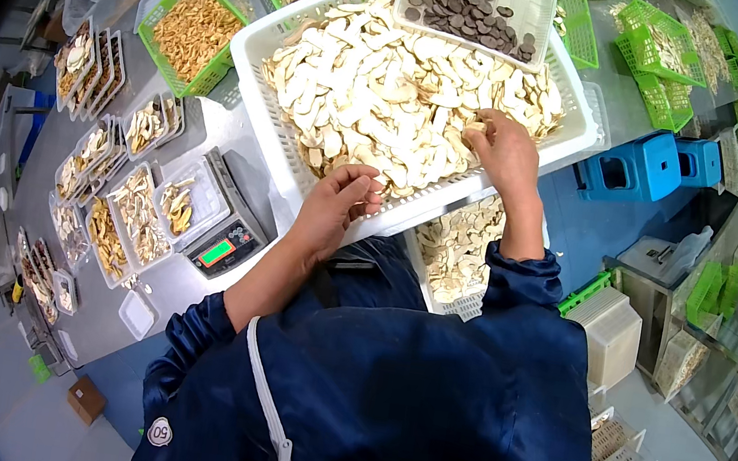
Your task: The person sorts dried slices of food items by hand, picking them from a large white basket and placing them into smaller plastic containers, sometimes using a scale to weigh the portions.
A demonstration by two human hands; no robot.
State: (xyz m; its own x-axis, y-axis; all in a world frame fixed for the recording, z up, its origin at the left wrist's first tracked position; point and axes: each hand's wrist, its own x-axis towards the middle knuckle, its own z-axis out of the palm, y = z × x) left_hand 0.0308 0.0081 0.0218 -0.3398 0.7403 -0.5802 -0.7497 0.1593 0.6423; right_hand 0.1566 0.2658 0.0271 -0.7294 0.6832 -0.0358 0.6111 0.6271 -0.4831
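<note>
A large white plastic basket [264, 124] full of pale dried mushroom slices [388, 92] stands in front of me. My right hand [509, 152] reaches over its right part, with thumb and fingertips pinched on a mushroom slice [475, 129] at the heap's edge. Near the basket's front rim, my left hand [344, 199] hovers with its fingers curled; whether something small is between them is hidden. Across the far rim rests a clear plastic tray [544, 14] holding dark brown round discs [467, 7].
Left of the basket are a digital scale [224, 256] with a tray on it, several filled plastic trays [141, 216] and a green basket [201, 90] of orange-brown dried pieces. A second basket of slices [458, 250] sits below. Blue stools [632, 167] stand at right.
</note>
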